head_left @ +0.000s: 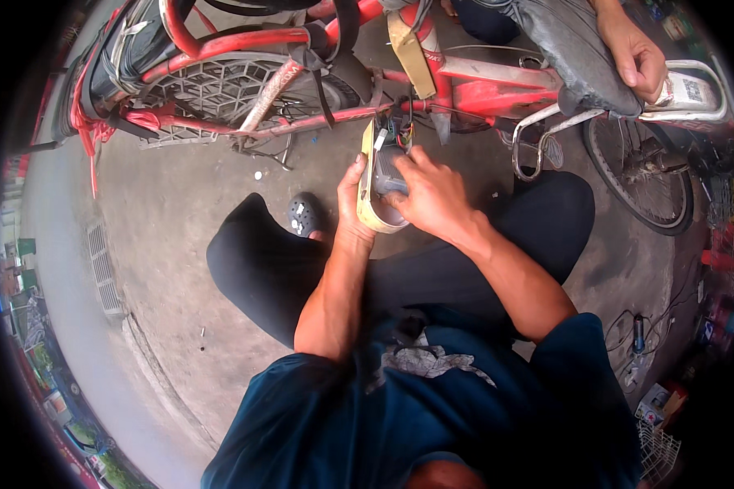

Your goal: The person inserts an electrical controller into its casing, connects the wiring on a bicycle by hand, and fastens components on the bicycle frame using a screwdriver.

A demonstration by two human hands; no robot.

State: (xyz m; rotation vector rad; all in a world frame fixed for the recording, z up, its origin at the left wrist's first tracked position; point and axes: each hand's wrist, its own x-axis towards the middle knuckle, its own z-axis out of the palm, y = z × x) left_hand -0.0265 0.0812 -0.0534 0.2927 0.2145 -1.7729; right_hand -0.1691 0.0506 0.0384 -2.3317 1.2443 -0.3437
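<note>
My left hand [353, 196] grips an open cream plastic casing [383, 217] by its left side, just below the red bicycle frame [481, 94]. My right hand [428, 191] has fingers curled onto a dark grey module [391, 167] inside the casing. Coloured wires [404, 122] with a small white connector run from the casing's upper end up to the frame. A tan panel [413, 57] hangs on the frame above.
Another person's hand [640, 69] rests by a grey seat [571, 49] at upper right. A wheel [640, 200] stands on the right. Tools and cables [638, 334] lie at lower right on the concrete floor [163, 261]; a grey clog [300, 212] is beside my left arm.
</note>
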